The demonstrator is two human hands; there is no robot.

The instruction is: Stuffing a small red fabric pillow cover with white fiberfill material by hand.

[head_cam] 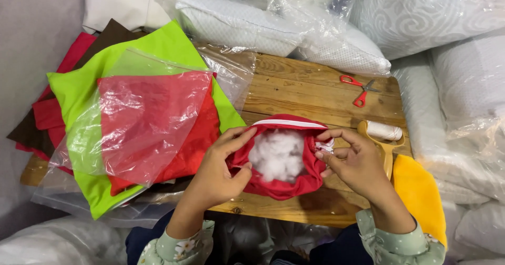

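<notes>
At the near edge of the wooden table (315, 94), both hands were clamped on the rim of a red fabric cover (281, 187) whose mouth gaped upward. The left hand (221, 173) pinched the left side of the opening, thumb and fingers closed on the cloth. The right hand (357, 162) pinched the right side, fingertips together on the edge where a small white tag and the end of the zip showed. White fibre stuffing (277, 154) filled the opening between the two hands. A white zip tape (289, 123) ran along the far lip of the cover. Both wrists wore pale green floral sleeves (394, 246).

Just beyond the right hand lay a spool of white thread (384, 131) on a yellow-handled tool (388, 157), partly hidden by the fingers; what kind of tool could not be told. Touching the right forearm's outer side, a yellow fabric piece (418, 196) hung off the table's corner. Farther back on the planks, well apart from the hands, lay red-handled scissors (360, 89), their blades slightly apart.

To the left of the cover sat a stack of flat fabric covers: a red one inside a clear plastic bag (152, 123), on top of a lime-green cover (158, 47), with more red and dark brown pieces (29, 131) beneath. White pillows in clear plastic wrap (252, 26) crowded the far and right sides of the table.
</notes>
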